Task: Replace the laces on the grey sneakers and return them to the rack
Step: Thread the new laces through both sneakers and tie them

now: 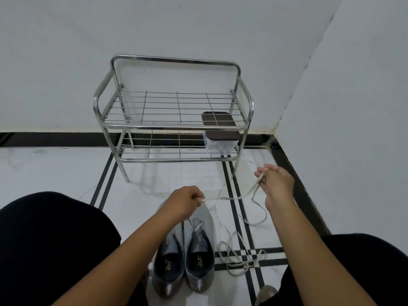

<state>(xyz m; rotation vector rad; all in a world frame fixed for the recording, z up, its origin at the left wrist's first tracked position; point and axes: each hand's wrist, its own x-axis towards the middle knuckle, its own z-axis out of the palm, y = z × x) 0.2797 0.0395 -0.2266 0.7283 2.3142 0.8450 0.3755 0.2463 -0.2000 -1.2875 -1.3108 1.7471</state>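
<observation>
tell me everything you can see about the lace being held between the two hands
The lace is a flat, pale off-white strip, cloth by its look. The left hand pinches one end above the sneakers' toes; the right hand grips it farther along. Between them it stretches nearly taut; past the right hand it droops in a loose loop toward the floor.

Both forearms are bare, no sleeves, watch or rings visible. The left hand (184,202) and right hand (276,182) wear nothing. Black trousers (55,239) cover both legs.
</observation>
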